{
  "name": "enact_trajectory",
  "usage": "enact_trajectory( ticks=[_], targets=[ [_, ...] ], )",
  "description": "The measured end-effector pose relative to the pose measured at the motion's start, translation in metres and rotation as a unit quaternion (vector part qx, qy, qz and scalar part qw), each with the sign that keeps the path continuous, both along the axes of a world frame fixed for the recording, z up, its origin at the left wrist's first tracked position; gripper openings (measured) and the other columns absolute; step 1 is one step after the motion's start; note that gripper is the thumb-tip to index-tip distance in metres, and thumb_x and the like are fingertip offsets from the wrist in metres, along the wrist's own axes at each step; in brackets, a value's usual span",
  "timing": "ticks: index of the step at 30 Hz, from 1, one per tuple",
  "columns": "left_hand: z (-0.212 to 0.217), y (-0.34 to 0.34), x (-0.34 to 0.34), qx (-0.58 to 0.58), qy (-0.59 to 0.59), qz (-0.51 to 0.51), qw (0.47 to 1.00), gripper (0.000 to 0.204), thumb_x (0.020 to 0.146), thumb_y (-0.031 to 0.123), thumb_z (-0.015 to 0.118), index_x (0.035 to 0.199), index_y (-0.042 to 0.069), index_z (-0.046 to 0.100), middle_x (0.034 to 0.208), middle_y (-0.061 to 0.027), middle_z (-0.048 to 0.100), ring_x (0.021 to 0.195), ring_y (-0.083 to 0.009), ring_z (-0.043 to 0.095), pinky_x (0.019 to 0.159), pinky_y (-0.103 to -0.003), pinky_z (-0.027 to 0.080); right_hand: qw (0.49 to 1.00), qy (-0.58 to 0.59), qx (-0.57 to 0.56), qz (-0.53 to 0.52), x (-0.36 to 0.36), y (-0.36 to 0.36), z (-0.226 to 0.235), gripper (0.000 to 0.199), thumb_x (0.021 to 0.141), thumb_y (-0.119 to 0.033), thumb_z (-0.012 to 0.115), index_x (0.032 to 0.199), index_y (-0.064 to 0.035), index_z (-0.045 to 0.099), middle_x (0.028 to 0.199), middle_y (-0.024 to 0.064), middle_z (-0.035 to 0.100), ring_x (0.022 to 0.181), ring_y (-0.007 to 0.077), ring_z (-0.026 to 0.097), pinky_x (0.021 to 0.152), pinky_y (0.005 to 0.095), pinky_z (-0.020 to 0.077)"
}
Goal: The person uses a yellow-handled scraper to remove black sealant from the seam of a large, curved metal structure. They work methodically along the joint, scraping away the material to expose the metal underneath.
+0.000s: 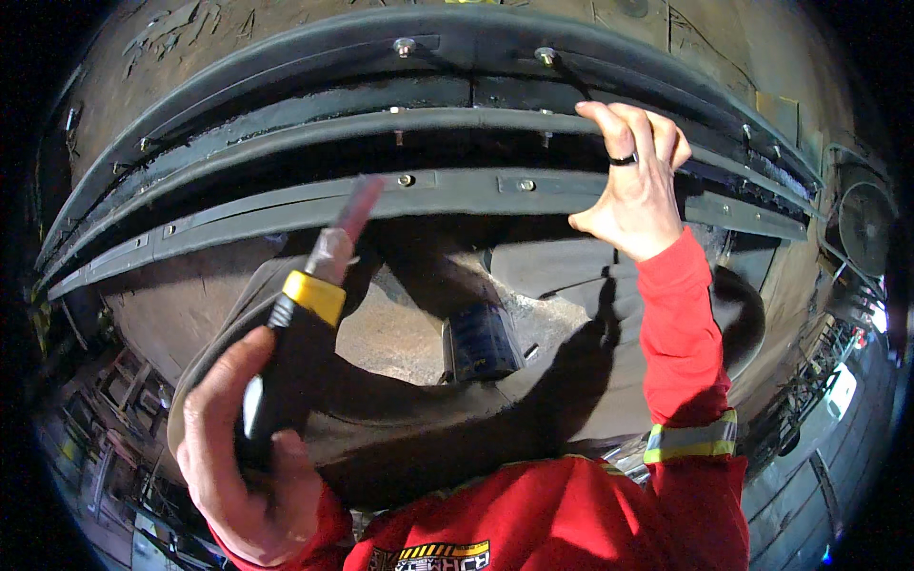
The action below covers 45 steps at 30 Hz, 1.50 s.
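In my left hand [243, 447] is a utility knife [309, 295] with a black handle and yellow collar. Its blade is blurred and points up toward the lowest of several long, dark curved rails [314, 200]. My right hand [640, 186] grips across the rails on the right, its fingers hooked at the middle rail [286, 133] and its thumb by the lowest one. A dark ring sits on one finger. Bolts [407, 180] with nuts run along the rails. Whether the blade touches the rail I cannot tell.
Below the rails a dark blue can [483, 343] stands inside an opening edged by a dark curved sheet [409, 419]. A round, fan-like thing [864, 226] is at the far right. Metal frames [129, 381] stand at the left, and a large brown surface [295, 29] lies beyond the rails.
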<state>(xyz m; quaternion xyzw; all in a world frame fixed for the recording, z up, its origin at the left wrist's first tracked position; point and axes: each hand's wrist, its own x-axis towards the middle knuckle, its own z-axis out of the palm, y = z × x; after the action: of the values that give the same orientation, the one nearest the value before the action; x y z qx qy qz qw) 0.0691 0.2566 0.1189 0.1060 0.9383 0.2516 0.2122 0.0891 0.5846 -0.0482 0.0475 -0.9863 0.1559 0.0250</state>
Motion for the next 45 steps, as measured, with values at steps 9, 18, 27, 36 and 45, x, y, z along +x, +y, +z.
enact_trajectory(
  ticks=[9, 18, 27, 36, 45],
  targets=[
    [-0.121, 0.037, -0.034, 0.346, 0.265, 0.226, 0.871, 0.054, 0.087, -0.001, 0.055, 0.139, 0.002, 0.039, 0.108, -0.0196, 0.065, 0.089, -0.0218, 0.065, 0.079, -0.033, 0.052, 0.999, -0.029, -0.031, 0.011, -0.001, 0.001, 0.010, 0.095, 0.040, -0.014, 0.087, 0.126, -0.0169, 0.047, 0.118, 0.0055, 0.048, 0.113, 0.0312, 0.043, 0.098, 0.0476, 0.0278],
    [-0.177, 0.063, -0.109, 0.191, 0.571, 0.199, 0.773, 0.038, 0.083, 0.005, 0.065, 0.120, -0.001, 0.059, 0.103, -0.0173, 0.067, 0.088, -0.0279, 0.067, 0.081, -0.034, 0.052, 0.964, 0.244, 0.072, -0.077, -0.051, -0.005, -0.010, 0.046, 0.085, -0.048, 0.061, 0.113, -0.0122, 0.065, 0.121, 0.0129, 0.058, 0.120, 0.0318, 0.048, 0.098, 0.0503, 0.0364],
    [-0.192, 0.073, -0.123, 0.391, 0.522, 0.202, 0.730, 0.040, 0.083, -0.001, 0.066, 0.119, -0.003, 0.048, 0.083, -0.0173, 0.061, 0.059, -0.0165, 0.061, 0.045, -0.025, 0.054, 0.958, 0.267, 0.059, -0.086, -0.062, 0.000, -0.024, 0.038, 0.084, -0.041, 0.057, 0.100, -0.0099, 0.073, 0.102, 0.0109, 0.069, 0.102, 0.0265, 0.063, 0.095, 0.0448, 0.0449],
    [-0.192, 0.090, -0.150, 0.203, 0.558, 0.268, 0.758, 0.041, 0.076, 0.011, 0.074, 0.111, 0.002, 0.055, 0.083, -0.0137, 0.065, 0.073, -0.0228, 0.064, 0.066, -0.032, 0.051, 0.982, 0.151, 0.032, -0.113, -0.074, 0.002, -0.017, 0.040, 0.087, -0.042, 0.053, 0.099, -0.0099, 0.073, 0.097, 0.0124, 0.070, 0.096, 0.0289, 0.066, 0.087, 0.0414, 0.0497],
    [-0.189, 0.089, -0.189, 0.211, 0.362, 0.335, 0.844, 0.047, 0.075, 0.015, 0.074, 0.118, 0.011, 0.058, 0.084, -0.0135, 0.068, 0.077, -0.0247, 0.067, 0.067, -0.034, 0.053, 0.980, -0.095, -0.014, -0.176, -0.109, 0.008, 0.004, 0.041, 0.091, -0.048, 0.048, 0.108, -0.0183, 0.071, 0.103, 0.0143, 0.069, 0.096, 0.0366, 0.064, 0.084, 0.0446, 0.0505]
  ],
)
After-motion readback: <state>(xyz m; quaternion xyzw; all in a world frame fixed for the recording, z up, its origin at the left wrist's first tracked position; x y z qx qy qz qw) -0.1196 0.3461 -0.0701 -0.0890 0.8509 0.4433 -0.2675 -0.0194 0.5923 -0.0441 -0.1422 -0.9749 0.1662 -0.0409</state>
